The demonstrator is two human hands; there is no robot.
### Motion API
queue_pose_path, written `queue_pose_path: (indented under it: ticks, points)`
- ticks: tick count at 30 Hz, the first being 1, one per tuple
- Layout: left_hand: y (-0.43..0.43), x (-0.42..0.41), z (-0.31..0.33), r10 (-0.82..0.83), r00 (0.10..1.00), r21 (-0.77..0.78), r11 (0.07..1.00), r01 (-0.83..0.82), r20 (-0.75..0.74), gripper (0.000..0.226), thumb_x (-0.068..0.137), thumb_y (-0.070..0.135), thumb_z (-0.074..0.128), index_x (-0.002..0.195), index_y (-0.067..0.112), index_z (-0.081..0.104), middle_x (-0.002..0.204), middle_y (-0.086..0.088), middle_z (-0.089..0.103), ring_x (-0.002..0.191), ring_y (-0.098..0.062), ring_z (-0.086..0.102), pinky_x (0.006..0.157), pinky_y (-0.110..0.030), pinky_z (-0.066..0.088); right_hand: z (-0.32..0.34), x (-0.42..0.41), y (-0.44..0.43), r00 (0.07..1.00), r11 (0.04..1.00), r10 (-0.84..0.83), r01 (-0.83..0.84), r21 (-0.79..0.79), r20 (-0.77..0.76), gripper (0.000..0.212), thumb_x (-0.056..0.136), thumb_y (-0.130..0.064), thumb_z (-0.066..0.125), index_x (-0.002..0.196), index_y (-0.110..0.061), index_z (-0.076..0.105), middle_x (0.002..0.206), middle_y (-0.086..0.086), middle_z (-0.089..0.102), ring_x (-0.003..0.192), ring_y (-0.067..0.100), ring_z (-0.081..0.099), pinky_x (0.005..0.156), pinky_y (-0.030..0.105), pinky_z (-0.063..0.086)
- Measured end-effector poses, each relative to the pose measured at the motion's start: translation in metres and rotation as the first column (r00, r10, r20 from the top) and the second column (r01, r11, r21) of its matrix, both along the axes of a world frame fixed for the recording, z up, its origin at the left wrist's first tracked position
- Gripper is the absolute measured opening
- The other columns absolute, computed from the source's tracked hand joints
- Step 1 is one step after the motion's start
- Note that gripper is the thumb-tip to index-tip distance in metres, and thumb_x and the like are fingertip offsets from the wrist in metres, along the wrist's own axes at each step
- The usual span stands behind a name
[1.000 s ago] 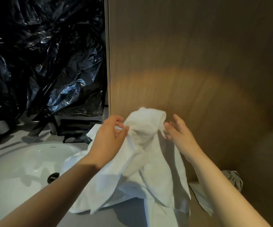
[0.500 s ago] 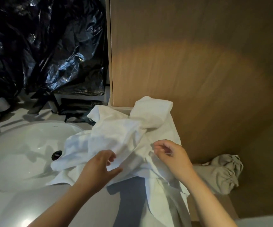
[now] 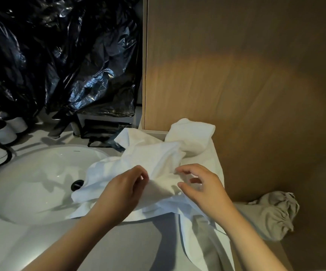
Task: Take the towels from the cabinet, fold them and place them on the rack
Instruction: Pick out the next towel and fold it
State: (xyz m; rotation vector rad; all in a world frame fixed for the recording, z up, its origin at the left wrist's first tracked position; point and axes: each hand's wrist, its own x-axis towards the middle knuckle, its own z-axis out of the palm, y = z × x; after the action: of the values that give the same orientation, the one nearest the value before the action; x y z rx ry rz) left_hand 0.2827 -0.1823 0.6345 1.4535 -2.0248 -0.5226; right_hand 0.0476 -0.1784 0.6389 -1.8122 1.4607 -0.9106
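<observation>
A crumpled white towel (image 3: 158, 159) lies on the grey counter (image 3: 119, 247), partly over the sink's right rim, with one end hanging off the counter's right front. My left hand (image 3: 123, 190) rests on its near side, fingertips pinching a raised fold. My right hand (image 3: 203, 184) hovers just to the right over the towel, its fingers loosely curled and spread, holding nothing. A second, grey-beige towel (image 3: 271, 216) lies bunched at the right against the wooden panel.
A white oval sink (image 3: 31, 182) with a dark drain fills the left. Crinkled black plastic (image 3: 60, 55) covers the wall behind it, with white cups (image 3: 5, 132) and dark items beneath. A tall wooden panel (image 3: 236, 75) stands close on the right.
The towel went from held up in front of the panel to lying on the counter. Both hands came down and toward me; my right hand has let go of the cloth.
</observation>
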Motion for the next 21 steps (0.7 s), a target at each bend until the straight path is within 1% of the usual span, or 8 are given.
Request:
queue_pose_path:
  ticks: [4, 6, 8, 10, 12, 15, 18, 21]
  points:
    - [-0.004, -0.001, 0.034, -0.134, 0.991, -0.156, 0.979, 0.129, -0.025, 0.016, 0.096, 0.032, 0.050, 0.090, 0.026, 0.064, 0.071, 0.016, 0.056, 0.068, -0.008, 0.054, 0.067, -0.014, 0.044, 0.009, 0.009, -0.005, 0.986, 0.992, 0.121, -0.124, -0.020, -0.117, 0.034, 0.092, -0.035, 0.066, 0.126, -0.041, 0.061, 0.134, -0.025, 0.054, 0.126, -0.005, 0.045, 0.106, 0.014, 0.034]
    - [-0.004, -0.001, 0.050, -0.163, 0.987, -0.285, 0.945, 0.157, 0.005, 0.013, 0.089, 0.027, 0.061, 0.094, 0.017, 0.069, 0.066, 0.025, 0.042, 0.064, -0.003, 0.044, 0.064, -0.002, 0.034, 0.011, 0.012, -0.009, 0.966, 0.986, 0.163, -0.163, 0.021, -0.199, 0.039, 0.093, -0.045, 0.061, 0.131, -0.043, 0.057, 0.140, -0.027, 0.046, 0.130, -0.010, 0.036, 0.107, 0.013, 0.027]
    - [-0.004, 0.002, 0.060, -0.195, 0.981, -0.332, 0.924, 0.190, 0.020, 0.016, 0.082, 0.029, 0.069, 0.092, 0.017, 0.070, 0.064, 0.027, 0.036, 0.064, 0.001, 0.040, 0.064, 0.000, 0.030, 0.012, 0.013, -0.012, 0.945, 0.981, 0.188, -0.191, 0.014, -0.268, 0.039, 0.093, -0.051, 0.057, 0.130, -0.040, 0.058, 0.134, -0.026, 0.050, 0.124, -0.011, 0.038, 0.103, 0.009, 0.024]
    - [-0.004, 0.007, 0.068, -0.187, 0.982, -0.271, 0.946, 0.175, -0.017, 0.019, 0.074, 0.037, 0.079, 0.088, 0.030, 0.068, 0.058, 0.023, 0.039, 0.062, 0.003, 0.044, 0.060, -0.002, 0.031, 0.014, 0.012, -0.013, 0.924, 0.978, 0.196, -0.207, 0.002, -0.327, 0.043, 0.091, -0.057, 0.054, 0.131, -0.040, 0.055, 0.132, -0.022, 0.051, 0.118, -0.008, 0.041, 0.095, 0.003, 0.024]
    - [-0.004, 0.012, 0.074, -0.162, 0.983, -0.168, 0.975, 0.146, -0.082, 0.029, 0.066, 0.036, 0.086, 0.082, 0.042, 0.063, 0.059, 0.015, 0.046, 0.059, 0.001, 0.047, 0.055, -0.006, 0.032, 0.016, 0.013, -0.014, 0.917, 0.976, 0.208, -0.220, 0.003, -0.341, 0.056, 0.089, -0.063, 0.050, 0.141, -0.046, 0.040, 0.140, -0.027, 0.037, 0.123, -0.012, 0.031, 0.094, -0.002, 0.019]
    - [-0.004, 0.013, 0.081, -0.164, 0.983, -0.148, 0.978, 0.151, -0.085, 0.031, 0.066, 0.031, 0.087, 0.080, 0.044, 0.062, 0.061, 0.009, 0.047, 0.056, -0.004, 0.045, 0.054, -0.010, 0.032, 0.018, 0.017, -0.016, 0.918, 0.970, 0.231, -0.244, -0.001, -0.321, 0.059, 0.089, -0.063, 0.051, 0.144, -0.048, 0.033, 0.141, -0.036, 0.028, 0.126, -0.019, 0.022, 0.097, -0.002, 0.014]
    - [-0.004, 0.013, 0.089, -0.172, 0.983, -0.200, 0.967, 0.157, -0.063, 0.035, 0.068, 0.026, 0.087, 0.080, 0.046, 0.062, 0.061, 0.011, 0.047, 0.055, -0.003, 0.044, 0.054, -0.010, 0.032, 0.019, 0.014, -0.020, 0.915, 0.971, 0.217, -0.239, -0.022, -0.340, 0.036, 0.092, -0.053, 0.057, 0.124, -0.038, 0.056, 0.132, -0.022, 0.048, 0.117, -0.008, 0.040, 0.095, 0.004, 0.028]
    - [-0.006, 0.016, 0.097, -0.153, 0.983, -0.222, 0.967, 0.126, -0.105, 0.021, 0.070, 0.033, 0.081, 0.083, 0.040, 0.066, 0.058, 0.010, 0.047, 0.056, -0.007, 0.049, 0.055, -0.020, 0.039, 0.021, 0.006, -0.018, 0.926, 0.975, 0.196, -0.218, -0.034, -0.322, 0.017, 0.094, -0.046, 0.056, 0.094, -0.029, 0.055, 0.103, -0.015, 0.055, 0.098, 0.001, 0.050, 0.085, 0.021, 0.044]
